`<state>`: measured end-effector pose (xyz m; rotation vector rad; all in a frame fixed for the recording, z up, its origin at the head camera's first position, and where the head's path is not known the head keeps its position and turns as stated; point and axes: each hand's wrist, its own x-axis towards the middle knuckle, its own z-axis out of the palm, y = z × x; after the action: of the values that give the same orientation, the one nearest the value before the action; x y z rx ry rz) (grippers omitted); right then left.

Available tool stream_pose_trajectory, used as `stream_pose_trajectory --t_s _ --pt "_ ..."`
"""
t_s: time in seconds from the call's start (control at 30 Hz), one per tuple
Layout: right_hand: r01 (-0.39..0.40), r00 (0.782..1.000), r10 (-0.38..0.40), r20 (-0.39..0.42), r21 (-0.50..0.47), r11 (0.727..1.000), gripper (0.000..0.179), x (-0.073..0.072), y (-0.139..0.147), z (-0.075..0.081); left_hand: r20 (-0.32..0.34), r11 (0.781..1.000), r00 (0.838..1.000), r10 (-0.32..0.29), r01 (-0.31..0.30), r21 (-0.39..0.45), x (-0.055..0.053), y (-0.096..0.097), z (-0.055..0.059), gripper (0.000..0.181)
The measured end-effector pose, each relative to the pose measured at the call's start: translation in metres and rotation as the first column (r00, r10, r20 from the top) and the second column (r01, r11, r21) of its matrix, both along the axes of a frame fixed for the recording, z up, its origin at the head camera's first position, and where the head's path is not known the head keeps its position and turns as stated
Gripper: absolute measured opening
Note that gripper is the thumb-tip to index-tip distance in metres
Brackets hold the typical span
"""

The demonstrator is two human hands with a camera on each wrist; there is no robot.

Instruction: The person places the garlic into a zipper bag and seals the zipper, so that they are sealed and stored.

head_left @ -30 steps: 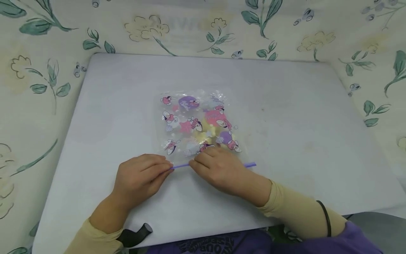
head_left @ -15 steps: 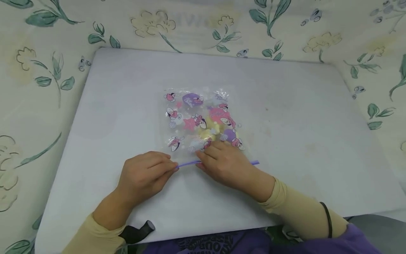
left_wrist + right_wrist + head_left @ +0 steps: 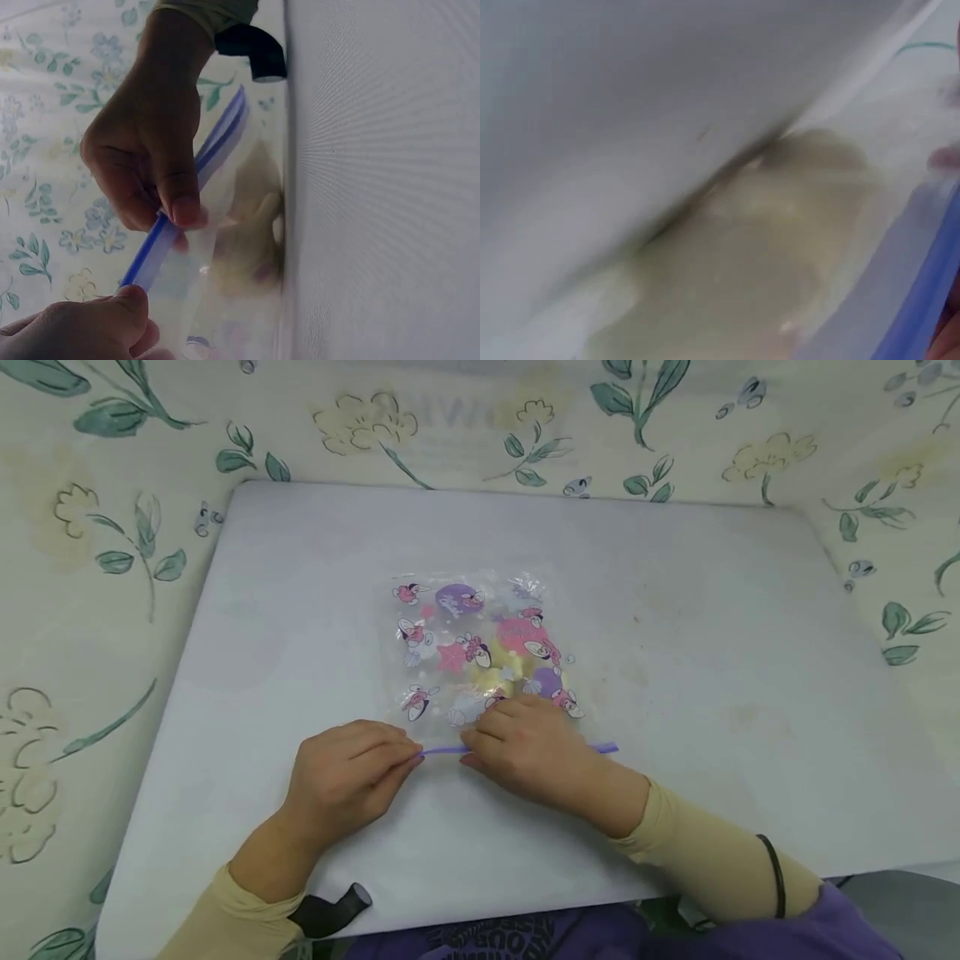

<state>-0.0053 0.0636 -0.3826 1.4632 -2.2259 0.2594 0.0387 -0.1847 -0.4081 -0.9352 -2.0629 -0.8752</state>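
Note:
A clear zip bag (image 3: 427,672) printed with pink and purple cartoon figures lies flat on the white table. Along its near edge runs a blue-purple zip strip (image 3: 444,750). My left hand (image 3: 348,777) pinches the strip's left end between thumb and fingers. Farther right, my right hand (image 3: 528,752) pinches the same strip, thumb below and fingers above; the left wrist view also shows this right hand (image 3: 154,150) on the strip. Something yellowish (image 3: 780,240) shows through the plastic in the right wrist view; its exact shape is blurred.
The white table (image 3: 712,652) has rounded far corners, with a floral cloth (image 3: 465,435) behind it. A black curved piece (image 3: 333,912) sits at the left wrist by the near edge. A purple garment (image 3: 495,935) is below that edge.
The whole head view has shifted slightly. Both hands keep hold of the strip; the right hand is slightly farther from the left along it than a second ago.

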Motion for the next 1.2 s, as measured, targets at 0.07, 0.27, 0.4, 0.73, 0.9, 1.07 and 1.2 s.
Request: stream_pose_trajectory --t_s 0.07,0.27,0.4,0.73,0.9,1.07,1.2 --pt "0.015 0.999 -0.015 0.037 -0.007 1.0 0.019 -0.001 0.006 0.001 -0.002 1.0 1.0 0.01 -0.01 0.005 0.0 0.0 0.0 0.024" --pt "-0.024 0.999 0.025 0.028 -0.048 0.999 0.017 -0.003 0.012 -0.002 -0.003 1.0 1.0 0.008 -0.008 0.012 -0.001 0.001 -0.001 0.025" --pt "-0.057 0.998 0.056 -0.022 -0.04 0.998 0.014 -0.002 0.004 -0.003 -0.023 0.999 0.999 0.034 -0.034 0.004 0.0 0.002 0.0 0.026" --pt "-0.073 0.996 0.072 -0.051 -0.027 0.997 0.006 0.007 -0.011 -0.002 -0.159 0.992 0.985 0.061 -0.077 -0.102 0.003 0.017 0.008 0.019" --pt "-0.06 0.998 0.061 -0.016 0.027 0.998 0.01 0.01 -0.014 0.0 -0.124 0.994 0.991 0.054 -0.065 -0.087 0.004 0.015 0.009 0.022" --pt "-0.023 0.999 0.024 0.046 -0.024 0.999 0.01 0.009 -0.01 0.0 -0.145 0.991 0.987 0.066 -0.081 -0.102 0.006 0.015 0.011 0.022" --pt "-0.038 0.999 0.039 0.032 -0.019 0.999 0.009 0.009 -0.011 0.0 -0.153 0.99 0.986 0.069 -0.087 -0.109 0.006 0.016 0.012 0.021"
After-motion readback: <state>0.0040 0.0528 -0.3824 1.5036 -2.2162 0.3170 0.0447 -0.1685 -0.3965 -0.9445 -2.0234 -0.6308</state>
